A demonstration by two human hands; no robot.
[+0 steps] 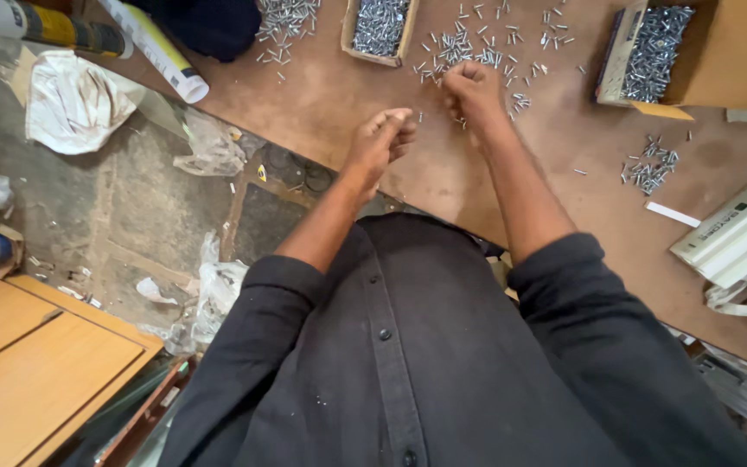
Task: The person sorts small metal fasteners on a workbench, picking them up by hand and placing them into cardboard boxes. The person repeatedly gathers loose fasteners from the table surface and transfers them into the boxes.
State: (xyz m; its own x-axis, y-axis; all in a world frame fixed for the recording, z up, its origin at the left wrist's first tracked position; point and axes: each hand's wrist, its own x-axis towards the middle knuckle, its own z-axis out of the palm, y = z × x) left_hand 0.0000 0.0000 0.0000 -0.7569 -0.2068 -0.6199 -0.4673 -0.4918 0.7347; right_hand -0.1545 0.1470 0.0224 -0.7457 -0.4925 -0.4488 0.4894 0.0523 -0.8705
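Note:
My left hand (382,138) hovers over the brown board table (365,86), fingers pinched together around what looks like a small screw; the screw itself is barely visible. My right hand (473,91) is curled into a loose fist at the near edge of a scatter of loose silver screws (477,47); whether it holds any is hidden by the fingers. Both hands are close together, a hand's width apart. My dark shirt sleeves fill the lower part of the view.
A small cardboard box of screws (379,26) sits at the far edge. A larger open carton of screws (659,52) stands at the right, a small screw pile (650,169) and white packet (737,233) nearer. Sealant tubes (157,47) and plastic bags (75,99) lie left.

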